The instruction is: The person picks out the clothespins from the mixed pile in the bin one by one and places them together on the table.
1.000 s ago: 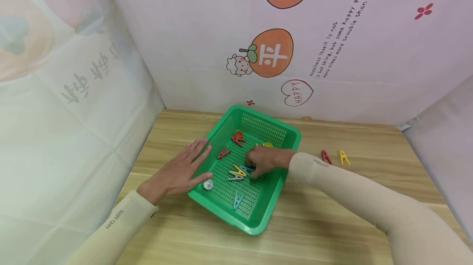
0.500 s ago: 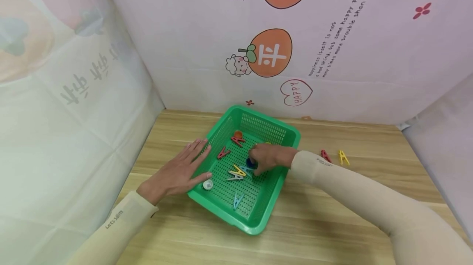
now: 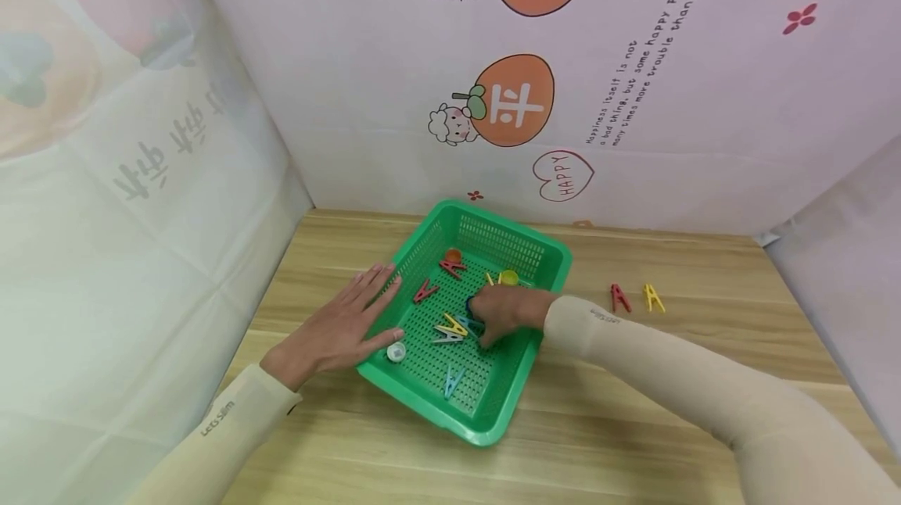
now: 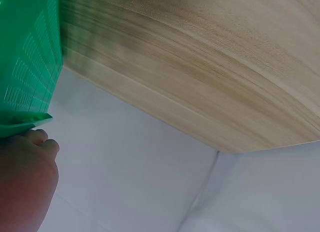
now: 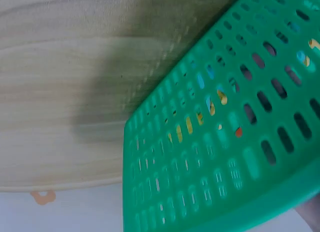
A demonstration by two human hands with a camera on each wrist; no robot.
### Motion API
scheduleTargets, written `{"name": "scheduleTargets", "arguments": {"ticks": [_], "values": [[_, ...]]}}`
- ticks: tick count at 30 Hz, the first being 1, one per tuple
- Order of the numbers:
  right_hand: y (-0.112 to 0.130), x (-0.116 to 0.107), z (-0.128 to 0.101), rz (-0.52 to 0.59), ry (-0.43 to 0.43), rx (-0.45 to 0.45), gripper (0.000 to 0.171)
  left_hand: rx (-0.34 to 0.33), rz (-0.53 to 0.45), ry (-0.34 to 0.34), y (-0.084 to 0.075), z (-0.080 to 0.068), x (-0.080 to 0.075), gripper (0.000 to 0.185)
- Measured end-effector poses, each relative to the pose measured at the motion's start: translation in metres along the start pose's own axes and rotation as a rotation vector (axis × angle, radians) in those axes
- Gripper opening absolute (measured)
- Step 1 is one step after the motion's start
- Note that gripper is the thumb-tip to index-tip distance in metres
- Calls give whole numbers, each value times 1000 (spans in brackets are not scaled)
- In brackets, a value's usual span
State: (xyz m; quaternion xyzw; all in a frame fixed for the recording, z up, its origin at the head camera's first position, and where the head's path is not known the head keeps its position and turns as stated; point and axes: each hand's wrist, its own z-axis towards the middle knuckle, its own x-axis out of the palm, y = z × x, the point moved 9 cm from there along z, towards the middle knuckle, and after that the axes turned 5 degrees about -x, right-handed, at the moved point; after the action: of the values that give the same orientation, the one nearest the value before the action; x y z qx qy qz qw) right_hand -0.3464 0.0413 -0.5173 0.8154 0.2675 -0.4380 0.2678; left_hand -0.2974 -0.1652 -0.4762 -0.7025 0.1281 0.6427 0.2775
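My right hand (image 3: 508, 308) reaches into the green basket (image 3: 524, 251), fingers curled down over a small blue piece (image 3: 470, 305) on the basket floor. The piece is mostly hidden beneath my fingers, so I cannot tell whether it is pinched or only touched. My left hand (image 3: 336, 327) lies flat, fingers straight and released, against the basket's left rim, bracing it on the tabletop (image 3: 619, 419).

Around the blue piece, inside the basket: a yellow clip (image 3: 456, 325) just beside my fingertips, a pale clip (image 3: 446, 338) touching it, a light blue clip (image 3: 453, 381) nearer me, two red clips (image 3: 425, 291) toward the far left, an orange disc (image 3: 454, 256) and a yellow disc (image 3: 508, 277) near the far wall, and a white cap (image 3: 396, 351) in the left corner. Outside, well to the right, a red clip (image 3: 619, 297) and a yellow clip (image 3: 653, 297) stand side by side on the tabletop.

To grip well, I judge: close thumb and forefinger on the blue piece alone, clear of the neighbouring yellow clip, and keep the left palm steady.
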Motion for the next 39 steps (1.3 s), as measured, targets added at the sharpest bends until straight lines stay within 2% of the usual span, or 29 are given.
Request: {"name": "scheduleTargets", "arguments": {"ticks": [10, 24, 29, 34, 39], "values": [[3, 2, 1, -52, -34, 7, 31, -9, -7, -3, 0, 0, 1, 87], [0, 5, 2, -37, -60, 5, 33, -7, -5, -6, -2, -1, 3, 87], [-3, -2, -3, 10, -97, -9, 29, -10, -4, -9, -2, -1, 2, 87], [-5, -13, -14, 50, -138, -37, 34, -10, -1, -12, -2, -1, 2, 87], [-9, -29, -27, 44, -205, -71, 26, -19, -7, -8, -1, -1, 2, 88]]}}
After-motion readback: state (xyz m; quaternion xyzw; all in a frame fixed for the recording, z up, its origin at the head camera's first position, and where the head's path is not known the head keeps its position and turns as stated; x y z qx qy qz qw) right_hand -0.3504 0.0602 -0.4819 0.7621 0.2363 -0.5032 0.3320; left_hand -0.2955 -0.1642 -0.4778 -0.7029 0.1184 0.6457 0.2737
